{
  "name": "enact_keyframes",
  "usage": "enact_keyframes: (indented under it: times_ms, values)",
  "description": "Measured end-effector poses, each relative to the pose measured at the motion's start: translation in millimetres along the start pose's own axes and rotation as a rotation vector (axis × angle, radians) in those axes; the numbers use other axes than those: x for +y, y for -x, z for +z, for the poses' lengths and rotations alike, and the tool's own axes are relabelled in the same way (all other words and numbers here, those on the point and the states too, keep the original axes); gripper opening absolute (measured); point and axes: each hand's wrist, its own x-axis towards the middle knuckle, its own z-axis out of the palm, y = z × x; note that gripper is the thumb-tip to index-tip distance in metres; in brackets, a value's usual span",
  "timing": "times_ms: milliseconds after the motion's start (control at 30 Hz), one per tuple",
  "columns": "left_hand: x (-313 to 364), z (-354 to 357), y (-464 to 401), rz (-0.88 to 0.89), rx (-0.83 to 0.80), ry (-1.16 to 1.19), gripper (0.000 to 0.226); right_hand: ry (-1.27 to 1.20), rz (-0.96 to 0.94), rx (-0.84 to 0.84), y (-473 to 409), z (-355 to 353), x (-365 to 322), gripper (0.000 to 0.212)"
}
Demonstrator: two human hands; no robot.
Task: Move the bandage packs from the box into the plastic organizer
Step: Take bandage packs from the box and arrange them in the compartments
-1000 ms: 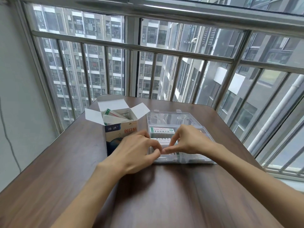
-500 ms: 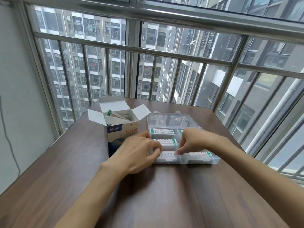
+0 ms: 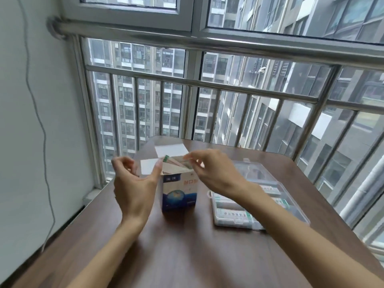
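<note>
Soft, even daylight comes in through the window [image 3: 228, 90] ahead, with no harsh glare. The brown table [image 3: 187, 256] shows a faint sheen and only weak, diffuse shadows under the forearms. The whole picture is slightly soft; both hands [image 3: 135, 183] and the box [image 3: 178, 190] are smeared by motion blur. Wide-angle distortion bends the railing [image 3: 207, 41] and wall [image 3: 31, 121] near the edges.

A dark brown wood-grain bench [image 3: 187, 256] carries two things. An open blue-and-white box [image 3: 179, 191] stands upright near its far left, and a clear plastic organizer [image 3: 259, 222], lid open, lies flat to the right, apart from it.
</note>
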Motion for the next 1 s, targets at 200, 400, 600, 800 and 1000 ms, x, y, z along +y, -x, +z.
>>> enact_keyframes:
  times_ms: [200, 400, 600, 800, 1000]
  values:
    - [-10, 2, -5, -0.321, -0.351, 0.324, 0.049, 0.312, 0.160, -0.194, -25, 5, -7, 0.020]
    - [-2, -1, 3, -0.205, -0.525, 0.411, 0.030, 0.593, 0.088, -0.381, -31, 3, -17, 0.025]
    - [8, -4, 5, -0.142, -0.440, 0.445, 0.028, 0.387, 0.104, -0.385, -29, 6, -7, 0.015]
    - [9, -3, -1, -0.210, -0.367, 0.476, 0.026, 0.012, 0.099, -0.230, -19, 0, -8, 0.023]
    - [-5, 0, -8, -0.247, -0.349, 0.369, 0.023, -0.352, 0.233, -0.336, -23, -6, -2, 0.022]
